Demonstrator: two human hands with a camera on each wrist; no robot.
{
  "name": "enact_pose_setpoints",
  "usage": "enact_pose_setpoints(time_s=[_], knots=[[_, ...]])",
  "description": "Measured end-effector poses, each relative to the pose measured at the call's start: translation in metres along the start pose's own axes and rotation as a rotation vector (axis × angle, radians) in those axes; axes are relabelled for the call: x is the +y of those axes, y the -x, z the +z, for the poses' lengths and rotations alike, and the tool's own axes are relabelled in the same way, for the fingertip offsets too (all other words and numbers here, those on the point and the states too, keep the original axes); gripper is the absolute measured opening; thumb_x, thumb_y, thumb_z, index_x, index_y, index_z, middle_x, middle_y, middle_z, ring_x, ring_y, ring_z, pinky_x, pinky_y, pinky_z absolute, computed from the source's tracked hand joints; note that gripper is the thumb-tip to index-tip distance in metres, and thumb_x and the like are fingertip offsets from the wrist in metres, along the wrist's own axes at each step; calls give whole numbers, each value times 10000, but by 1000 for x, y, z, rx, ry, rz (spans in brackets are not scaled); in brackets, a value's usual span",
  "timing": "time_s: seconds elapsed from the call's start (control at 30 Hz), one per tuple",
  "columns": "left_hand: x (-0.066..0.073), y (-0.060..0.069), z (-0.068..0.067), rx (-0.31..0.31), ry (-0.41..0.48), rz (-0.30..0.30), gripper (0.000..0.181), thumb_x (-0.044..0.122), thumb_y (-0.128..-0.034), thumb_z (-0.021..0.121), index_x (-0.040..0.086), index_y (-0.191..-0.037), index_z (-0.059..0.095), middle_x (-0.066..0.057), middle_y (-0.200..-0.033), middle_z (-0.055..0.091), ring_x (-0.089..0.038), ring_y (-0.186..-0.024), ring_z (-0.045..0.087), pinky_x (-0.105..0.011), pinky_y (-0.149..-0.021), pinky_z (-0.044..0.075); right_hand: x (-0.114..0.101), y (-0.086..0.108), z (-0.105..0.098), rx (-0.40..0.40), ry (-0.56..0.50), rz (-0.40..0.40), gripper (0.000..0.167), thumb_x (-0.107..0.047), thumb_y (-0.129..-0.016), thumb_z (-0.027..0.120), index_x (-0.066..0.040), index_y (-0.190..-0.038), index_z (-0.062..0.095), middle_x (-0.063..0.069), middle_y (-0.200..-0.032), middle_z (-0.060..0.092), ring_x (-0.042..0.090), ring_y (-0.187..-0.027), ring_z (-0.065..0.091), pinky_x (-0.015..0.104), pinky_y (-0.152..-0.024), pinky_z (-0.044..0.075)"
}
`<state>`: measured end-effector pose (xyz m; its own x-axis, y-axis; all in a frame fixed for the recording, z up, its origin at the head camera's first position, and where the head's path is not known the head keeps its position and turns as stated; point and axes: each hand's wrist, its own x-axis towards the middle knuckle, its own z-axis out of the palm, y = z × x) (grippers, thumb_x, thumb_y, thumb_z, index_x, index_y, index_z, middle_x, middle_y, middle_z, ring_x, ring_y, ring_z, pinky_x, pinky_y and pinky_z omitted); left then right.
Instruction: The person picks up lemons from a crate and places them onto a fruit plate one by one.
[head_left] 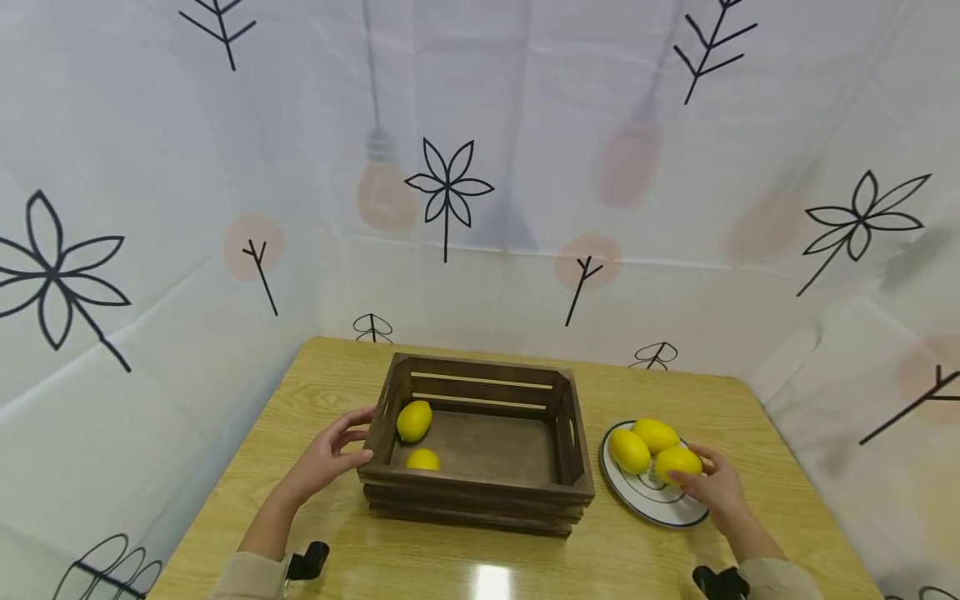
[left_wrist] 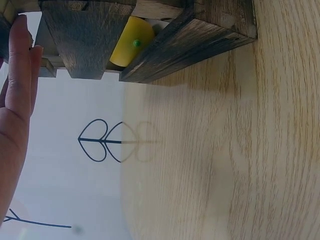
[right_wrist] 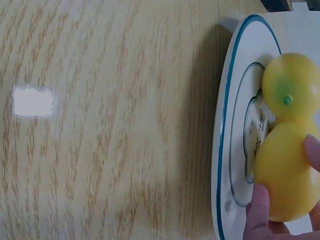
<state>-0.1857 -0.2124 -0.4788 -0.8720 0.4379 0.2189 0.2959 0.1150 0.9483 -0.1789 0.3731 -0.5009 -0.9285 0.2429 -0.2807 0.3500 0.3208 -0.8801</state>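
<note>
A brown wooden slatted crate point(head_left: 487, 446) stands on the table, with two yellow lemons inside along its left part: one lemon point(head_left: 414, 422) farther back, another lemon point(head_left: 423, 459) partly hidden by the front wall. My left hand point(head_left: 330, 454) touches the crate's left side with fairly straight fingers. To the crate's right, a white plate with a dark rim point(head_left: 641, 502) bears three lemons. The nearest lemon point(head_left: 677, 465) is between the thumb and fingers of my right hand point(head_left: 720, 490), still over the plate. Beside it sit a left lemon point(head_left: 628, 451) and a back lemon point(head_left: 656, 436).
The light wooden table point(head_left: 420, 562) reflects a bright patch near its front edge. A pale cloth backdrop point(head_left: 480, 292) printed with plants and bulbs hangs behind and at both sides. Black straps point(head_left: 309, 561) show at both wrists.
</note>
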Motion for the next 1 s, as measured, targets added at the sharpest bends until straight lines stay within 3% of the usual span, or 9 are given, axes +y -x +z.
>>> enact_pose_setpoints(time_s=[0.3,0.57,0.83,1.0], knots=[[1,-1,0,-2,8,14,583,26,-907,583,21,-1427,321,-236,-1406,308,-246,-1175,444,-313,-829,500,4,-3,-1,-29,-88,41,942,-174,-784,762,60,-1441,128,428,-1407,37,81,-817,554,275,-732,528],[0,0,0,-4,14,17,578,25,-907,582,24,-1425,325,-238,-1404,309,-158,-1159,457,-314,-830,500,4,1,-6,23,-124,42,934,-125,-799,737,91,-1431,83,430,-1366,123,89,-798,541,271,-739,527],[0,0,1,1,12,14,578,31,-908,583,25,-1426,325,-240,-1403,310,-76,-1135,462,-310,-829,500,-1,4,-16,52,-120,29,895,-104,-823,713,91,-1431,86,422,-1373,86,368,-1026,463,239,-733,520],[1,0,1,3,5,12,578,34,-908,584,28,-1426,327,-237,-1403,313,-96,-1143,460,-309,-830,498,-7,6,-22,59,-123,30,901,-106,-811,727,78,-1433,102,405,-1386,85,188,-875,526,255,-743,522]])
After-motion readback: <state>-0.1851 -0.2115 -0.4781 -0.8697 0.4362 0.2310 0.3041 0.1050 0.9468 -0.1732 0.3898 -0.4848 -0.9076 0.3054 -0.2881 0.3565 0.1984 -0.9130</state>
